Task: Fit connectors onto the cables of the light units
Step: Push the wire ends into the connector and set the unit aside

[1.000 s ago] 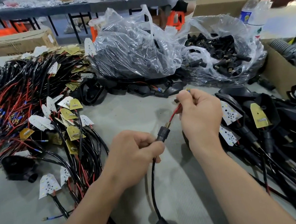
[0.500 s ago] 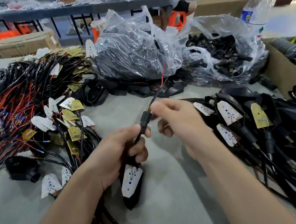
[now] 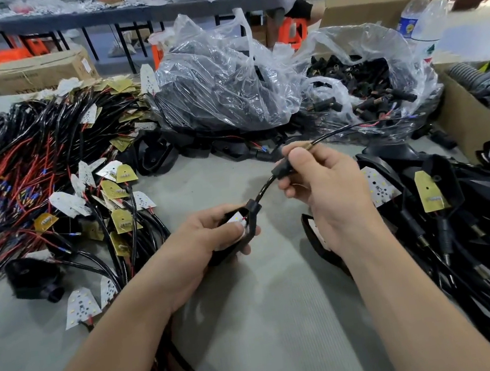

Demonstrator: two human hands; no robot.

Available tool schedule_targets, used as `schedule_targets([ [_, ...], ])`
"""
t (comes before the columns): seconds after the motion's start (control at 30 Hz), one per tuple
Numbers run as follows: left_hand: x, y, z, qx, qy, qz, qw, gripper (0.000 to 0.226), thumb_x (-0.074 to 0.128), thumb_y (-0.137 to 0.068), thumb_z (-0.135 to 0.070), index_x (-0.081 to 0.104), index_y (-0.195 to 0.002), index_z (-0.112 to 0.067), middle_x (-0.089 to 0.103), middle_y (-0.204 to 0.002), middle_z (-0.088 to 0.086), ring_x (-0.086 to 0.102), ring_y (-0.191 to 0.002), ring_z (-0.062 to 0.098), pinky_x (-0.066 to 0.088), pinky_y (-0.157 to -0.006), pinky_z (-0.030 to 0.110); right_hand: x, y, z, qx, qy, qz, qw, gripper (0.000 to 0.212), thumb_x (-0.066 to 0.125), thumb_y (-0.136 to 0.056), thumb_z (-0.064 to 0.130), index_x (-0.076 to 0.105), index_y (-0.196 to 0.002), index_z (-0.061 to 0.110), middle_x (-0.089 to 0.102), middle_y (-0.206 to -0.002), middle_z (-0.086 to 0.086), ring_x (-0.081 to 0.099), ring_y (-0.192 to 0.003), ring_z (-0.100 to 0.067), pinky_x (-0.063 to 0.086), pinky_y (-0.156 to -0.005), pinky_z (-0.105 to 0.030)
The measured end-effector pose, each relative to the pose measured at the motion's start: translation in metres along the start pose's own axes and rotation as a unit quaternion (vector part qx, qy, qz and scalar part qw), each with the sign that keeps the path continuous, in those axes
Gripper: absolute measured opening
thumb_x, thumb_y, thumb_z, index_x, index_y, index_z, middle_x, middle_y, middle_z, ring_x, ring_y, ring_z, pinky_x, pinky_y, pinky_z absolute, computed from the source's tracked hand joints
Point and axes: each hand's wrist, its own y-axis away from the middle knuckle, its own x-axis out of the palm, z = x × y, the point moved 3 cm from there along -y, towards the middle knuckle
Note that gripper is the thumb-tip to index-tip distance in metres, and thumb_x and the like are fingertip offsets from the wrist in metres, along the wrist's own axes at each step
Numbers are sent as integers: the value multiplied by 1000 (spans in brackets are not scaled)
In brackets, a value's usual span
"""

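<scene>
**Connector threaded on the cable, part-way to the unit**

Nearest: both forearms reach in over the grey table [image 3: 274, 324]. Left hand [image 3: 201, 242] has its fingers curled round a black light unit [image 3: 251, 227], white LED board facing up, held just above the table. The unit's cable [image 3: 264, 186] arcs up and right out of it. Right hand [image 3: 330, 191] pinches a black connector [image 3: 282, 169] between thumb and curled fingers. The connector sits on the cable, apart from the unit, with a brass tip showing above the thumb and the free cable end trailing right.

Judged step: sliding the connector down to its seat. Next move likely needs the left hand steady while the right pushes along the cable without kinking it.

Left: heap of cables [image 3: 27, 160] with bare boards. Right: pile of black units [image 3: 480, 213]. Beyond: open plastic bag of loose connectors [image 3: 374, 80]
</scene>
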Motion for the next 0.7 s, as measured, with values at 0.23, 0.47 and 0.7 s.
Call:
schedule_targets([
  [0.23,-1,-2,1,72,-8,-63,995,26,64,-94,-4,74,-113,-19,73,-98,13,62,-74,13,47,-62,19,8,7,-13,84,31,129,988,20,57,-95,-8,63,-100,11,71,-80,-4,64,-69,-15,53,-67,-23],
  [0.47,-2,-1,0,82,-49,-115,989,21,59,-98,-2,66,-109,-19,68,-83,0,58,-69,10,43,-65,23,7,6,-15,78,11,183,980,27,58,-90,-16,68,-94,9,71,-82,-4,68,-76,-11,58,-75,-23],
  [0.7,2,2,-2,-5,27,-76,997,15,51,-102,-5,64,-106,-13,74,-86,8,54,-59,14,34,-45,18,7,9,-15,85,18,219,972,38,48,-89,-24,67,-91,9,74,-89,-10,71,-91,-17,58,-83,-27],
])
